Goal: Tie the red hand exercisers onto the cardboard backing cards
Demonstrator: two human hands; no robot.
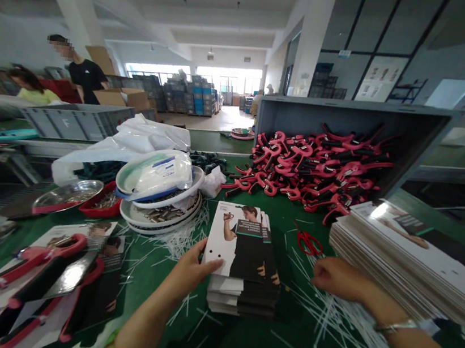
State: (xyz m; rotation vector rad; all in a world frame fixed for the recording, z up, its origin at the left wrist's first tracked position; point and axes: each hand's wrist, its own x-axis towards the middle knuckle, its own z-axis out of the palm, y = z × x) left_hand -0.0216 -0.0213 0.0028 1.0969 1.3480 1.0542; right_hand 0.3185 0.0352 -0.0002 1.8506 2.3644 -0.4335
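Observation:
A stack of printed cardboard cards (237,297) stands in front of me on the green table. My left hand (197,262) grips the left edge of the top card (230,242), its thumb lying on the face and its fingers behind the edge. Right of the stack, my right hand (334,277) is closed just above a spread of white cable ties (340,328); whatever is in its fingers is hidden. Red-handled scissors (309,244) lie just beyond that hand. At lower left, pink-and-black hand tools (42,269) rest on printed cards.
A tipped grey crate (417,141) spills pink-and-black clamps (301,169) at the back. Tall card piles (397,258) stand at right. Stacked white basins (157,221), a red tray (102,202) and a metal bowl (67,198) sit at left. Two people are in the left background.

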